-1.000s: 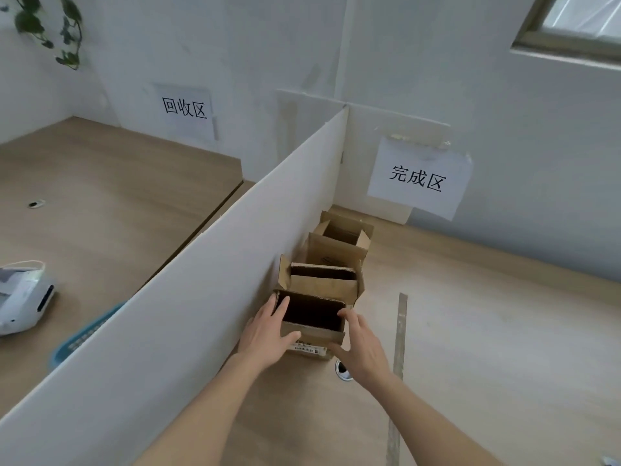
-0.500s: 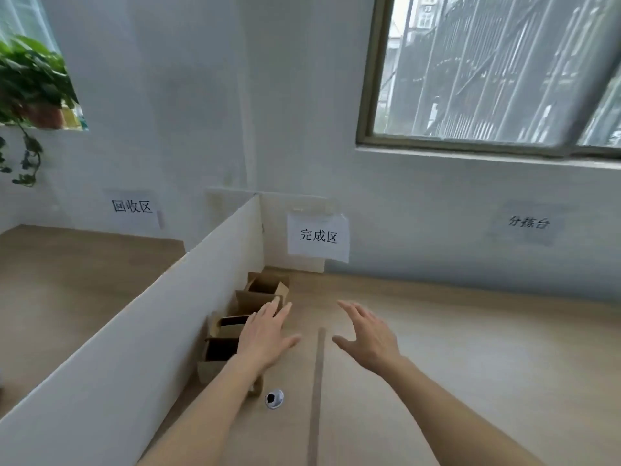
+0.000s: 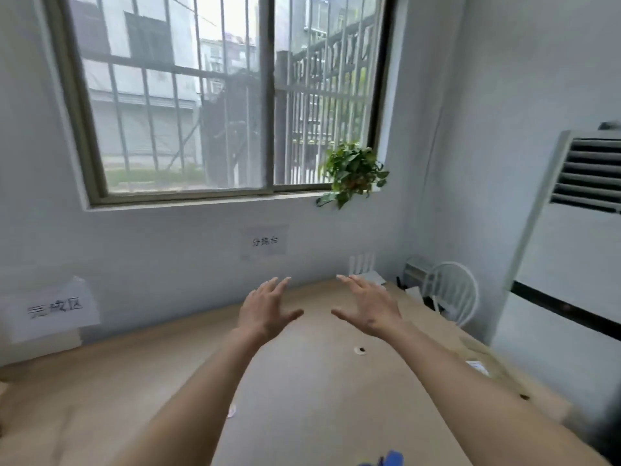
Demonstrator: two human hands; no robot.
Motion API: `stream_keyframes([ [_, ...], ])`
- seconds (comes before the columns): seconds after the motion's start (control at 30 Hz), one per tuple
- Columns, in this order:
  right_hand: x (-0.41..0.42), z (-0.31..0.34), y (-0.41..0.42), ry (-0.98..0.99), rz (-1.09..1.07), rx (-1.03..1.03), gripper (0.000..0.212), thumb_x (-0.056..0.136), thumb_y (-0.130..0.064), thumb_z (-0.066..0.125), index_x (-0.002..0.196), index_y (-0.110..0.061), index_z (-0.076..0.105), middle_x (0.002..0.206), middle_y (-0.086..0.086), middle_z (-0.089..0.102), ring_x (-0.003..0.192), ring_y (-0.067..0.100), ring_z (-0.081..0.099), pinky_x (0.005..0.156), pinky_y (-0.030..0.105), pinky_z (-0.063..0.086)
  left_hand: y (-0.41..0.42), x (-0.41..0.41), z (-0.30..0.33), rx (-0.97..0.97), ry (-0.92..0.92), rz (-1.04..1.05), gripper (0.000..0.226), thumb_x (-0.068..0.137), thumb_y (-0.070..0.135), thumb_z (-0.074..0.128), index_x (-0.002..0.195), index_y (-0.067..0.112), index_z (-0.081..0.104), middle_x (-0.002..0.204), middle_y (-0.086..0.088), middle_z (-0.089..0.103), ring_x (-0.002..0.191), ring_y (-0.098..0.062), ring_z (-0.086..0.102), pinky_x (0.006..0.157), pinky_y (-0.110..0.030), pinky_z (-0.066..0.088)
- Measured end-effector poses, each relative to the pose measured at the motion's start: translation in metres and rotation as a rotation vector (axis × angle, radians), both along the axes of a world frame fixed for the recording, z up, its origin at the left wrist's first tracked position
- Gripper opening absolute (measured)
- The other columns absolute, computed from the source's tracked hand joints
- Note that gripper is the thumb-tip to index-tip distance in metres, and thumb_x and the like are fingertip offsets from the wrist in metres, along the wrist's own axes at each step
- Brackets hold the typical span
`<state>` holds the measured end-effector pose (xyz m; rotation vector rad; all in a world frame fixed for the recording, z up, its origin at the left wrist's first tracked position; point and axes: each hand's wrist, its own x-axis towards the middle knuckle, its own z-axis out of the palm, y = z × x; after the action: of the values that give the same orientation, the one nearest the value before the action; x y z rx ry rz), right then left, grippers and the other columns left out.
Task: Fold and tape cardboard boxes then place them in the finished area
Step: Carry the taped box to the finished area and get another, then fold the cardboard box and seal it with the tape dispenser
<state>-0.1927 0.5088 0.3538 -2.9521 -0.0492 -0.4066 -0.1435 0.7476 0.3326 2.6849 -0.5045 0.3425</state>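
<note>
Soft daylight enters through the barred window [image 3: 221,95], lighting the pale walls evenly. Shadows are faint. Motion blur smears the paper signs, and wide-angle distortion bends the edges.

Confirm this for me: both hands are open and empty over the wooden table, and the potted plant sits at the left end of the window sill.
One detail is wrong. In the head view the potted plant sits at the right end of the window sill, not the left. The rest holds: the left hand and the right hand are open and empty over the wooden table.
</note>
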Motion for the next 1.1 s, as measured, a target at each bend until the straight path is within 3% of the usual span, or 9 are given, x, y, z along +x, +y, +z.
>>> stream_keyframes([
  [0.23, -0.12, 0.002, -0.227, 0.045, -0.381, 0.059, 0.077, 0.09, -0.064, 0.059, 0.155, -0.037, 0.029, 0.159, -0.009, 0.036, 0.145, 0.017, 0.036, 0.117, 0.037, 0.029, -0.244, -0.035, 0.013, 0.018, -0.022, -0.312, 0.085, 0.088, 0.067, 0.059, 0.157, 0.027, 0.028, 0.158, -0.002, 0.037, 0.145, -0.021, 0.035, 0.116, -0.036, 0.03],
  [0.47, -0.186, -0.027, -0.398, 0.126, -0.645, 0.068, 0.08, 0.092, -0.064, 0.054, 0.159, -0.032, 0.024, 0.165, -0.005, 0.027, 0.15, 0.017, 0.027, 0.122, 0.038, 0.024, -0.435, -0.039, -0.019, 0.018, 0.036, -0.514, 0.087, 0.088, 0.068, 0.057, 0.157, 0.026, 0.026, 0.156, -0.003, 0.04, 0.14, -0.024, 0.04, 0.109, -0.041, 0.038],
  [0.8, -0.094, -0.046, -0.568, 0.23, -0.675, 0.102, 0.082, 0.089, -0.069, 0.053, 0.158, -0.035, 0.025, 0.165, -0.009, 0.026, 0.149, 0.019, 0.03, 0.119, 0.04, 0.028, -0.62, 0.061, -0.068, 0.03, 0.127, -0.543, 0.081, 0.088, 0.068, 0.059, 0.153, 0.03, 0.031, 0.138, -0.002, 0.051, 0.121, -0.021, 0.051, 0.093, -0.035, 0.044],
  [1.1, 0.007, -0.112, -0.65, 0.332, -0.575, 0.223, 0.082, 0.087, -0.071, 0.056, 0.156, -0.039, 0.026, 0.163, -0.008, 0.03, 0.146, 0.021, 0.036, 0.111, 0.045, 0.038, -0.686, 0.138, -0.136, -0.002, 0.293, -0.424, 0.088, 0.086, 0.067, 0.061, 0.157, 0.029, 0.025, 0.155, -0.008, 0.04, 0.138, -0.028, 0.041, 0.111, -0.046, 0.04],
])
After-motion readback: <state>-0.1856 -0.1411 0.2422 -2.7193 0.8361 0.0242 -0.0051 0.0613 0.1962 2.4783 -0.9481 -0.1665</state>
